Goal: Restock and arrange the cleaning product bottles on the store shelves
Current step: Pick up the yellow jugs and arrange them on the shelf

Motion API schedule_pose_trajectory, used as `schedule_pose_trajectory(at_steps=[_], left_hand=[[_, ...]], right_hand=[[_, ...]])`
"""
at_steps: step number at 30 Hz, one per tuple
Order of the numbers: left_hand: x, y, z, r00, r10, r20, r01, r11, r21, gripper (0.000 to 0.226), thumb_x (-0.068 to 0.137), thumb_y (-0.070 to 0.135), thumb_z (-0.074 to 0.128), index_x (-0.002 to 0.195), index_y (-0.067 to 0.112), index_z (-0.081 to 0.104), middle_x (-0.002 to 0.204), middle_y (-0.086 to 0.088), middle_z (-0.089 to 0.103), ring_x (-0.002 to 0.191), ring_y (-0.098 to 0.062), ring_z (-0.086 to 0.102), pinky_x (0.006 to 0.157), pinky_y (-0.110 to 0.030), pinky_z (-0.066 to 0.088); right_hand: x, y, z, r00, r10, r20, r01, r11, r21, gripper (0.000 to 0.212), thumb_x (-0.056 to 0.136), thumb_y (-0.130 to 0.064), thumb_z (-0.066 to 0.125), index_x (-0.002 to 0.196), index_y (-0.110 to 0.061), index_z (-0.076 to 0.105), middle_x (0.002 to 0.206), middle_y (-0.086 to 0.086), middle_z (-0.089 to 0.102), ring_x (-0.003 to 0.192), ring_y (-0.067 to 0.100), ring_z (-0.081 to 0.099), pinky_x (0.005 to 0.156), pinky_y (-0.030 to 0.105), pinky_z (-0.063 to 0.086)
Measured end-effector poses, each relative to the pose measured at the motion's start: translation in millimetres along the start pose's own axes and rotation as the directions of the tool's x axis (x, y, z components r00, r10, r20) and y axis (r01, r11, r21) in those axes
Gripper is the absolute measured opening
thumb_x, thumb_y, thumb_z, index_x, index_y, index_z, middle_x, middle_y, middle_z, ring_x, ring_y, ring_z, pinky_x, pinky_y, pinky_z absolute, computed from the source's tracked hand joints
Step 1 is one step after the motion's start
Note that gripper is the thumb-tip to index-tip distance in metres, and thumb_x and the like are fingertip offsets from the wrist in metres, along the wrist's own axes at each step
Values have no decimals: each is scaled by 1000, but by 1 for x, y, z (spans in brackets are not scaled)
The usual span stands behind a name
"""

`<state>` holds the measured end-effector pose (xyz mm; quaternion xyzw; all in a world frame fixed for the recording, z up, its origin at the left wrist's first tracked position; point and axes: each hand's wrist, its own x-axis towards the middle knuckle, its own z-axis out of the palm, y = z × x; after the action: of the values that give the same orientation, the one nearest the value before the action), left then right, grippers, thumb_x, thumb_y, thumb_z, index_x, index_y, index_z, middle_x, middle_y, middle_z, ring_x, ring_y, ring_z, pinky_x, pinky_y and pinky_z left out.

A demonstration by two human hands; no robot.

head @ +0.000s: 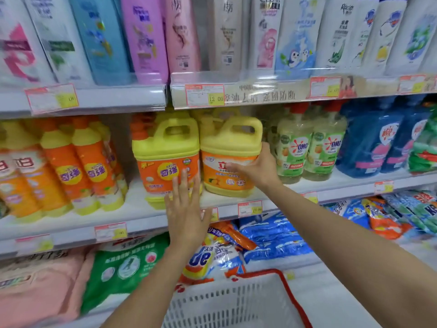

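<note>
Right jug (230, 159): on middle shelf (134, 209), just beside left jug (165, 159). Rigid yellow plastic; likely full, heavy, label slick. Lift by moulded top handle, or clasp both flanks.

Right hand (255, 170) wrapped round right flank, thumb across label. Left hand (186, 207) flat, fingers spread, against left jug.

Immediately right: OMO bottles (309, 150), restricting finger room. Near, below: basket (224, 304).
</note>
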<state>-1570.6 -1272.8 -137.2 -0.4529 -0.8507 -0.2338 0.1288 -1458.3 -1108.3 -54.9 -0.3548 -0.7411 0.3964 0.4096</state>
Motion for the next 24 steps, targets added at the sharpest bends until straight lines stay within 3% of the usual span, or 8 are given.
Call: schedule_pose_trajectory(at_steps=[4,10,14,16,19,21,24], left_hand=[[3,2,-7,996,-29,84,30,1000,-10,85,99,48,41,151,30,-24,150,4,-46,141,-21,-39,118,-50,-12],[3,-2,-13,993,-1,117,5,999,-38,86,99,49,41,151,28,-25,149,3,-48,140,-21,-40,118,-50,-12],[3,6,-15,996,-3,86,14,991,-131,84,98,54,41,155,24,-13,152,3,-44,142,-22,-37,121,-48,-9],[-2,15,-22,999,1,35,12,926,-377,86,92,62,45,157,28,1,159,9,-29,149,-17,-21,123,-47,4],[-12,37,-35,997,17,77,48,646,-762,90,79,67,63,152,40,18,161,17,3,146,-6,11,113,-39,32],[-19,53,-37,980,20,197,163,487,-858,90,73,57,73,149,40,27,154,7,34,138,-9,37,99,-33,49],[-37,78,-29,959,-76,274,279,442,-852,81,64,53,73,136,35,41,126,7,60,109,-9,61,77,-24,55]], right_hand=[[-17,-3,5,993,-32,-111,31,1000,-3,97,49,-40,97,127,-16,44,114,-4,63,107,16,62,93,41,55],[-36,-8,-7,977,-58,-205,94,980,174,94,56,-25,97,132,-18,42,122,-3,59,110,8,60,92,33,56],[-54,-2,-22,982,-66,-177,106,967,232,99,51,-38,96,133,-25,43,126,-4,59,116,11,59,95,36,55],[-64,2,-32,987,-57,-150,96,960,261,102,48,-46,95,134,-23,46,124,-4,62,114,11,61,94,39,57],[-78,11,-49,991,-45,-130,78,960,268,94,45,-55,91,125,-25,53,115,-7,67,105,10,66,88,40,59],[-88,20,-58,995,-2,-98,32,953,301,86,44,-59,88,118,-28,58,109,-8,71,99,10,69,84,41,60],[-101,32,-71,995,94,-26,-81,944,321,91,39,-66,87,116,-29,56,107,-7,71,96,14,71,83,45,60]])
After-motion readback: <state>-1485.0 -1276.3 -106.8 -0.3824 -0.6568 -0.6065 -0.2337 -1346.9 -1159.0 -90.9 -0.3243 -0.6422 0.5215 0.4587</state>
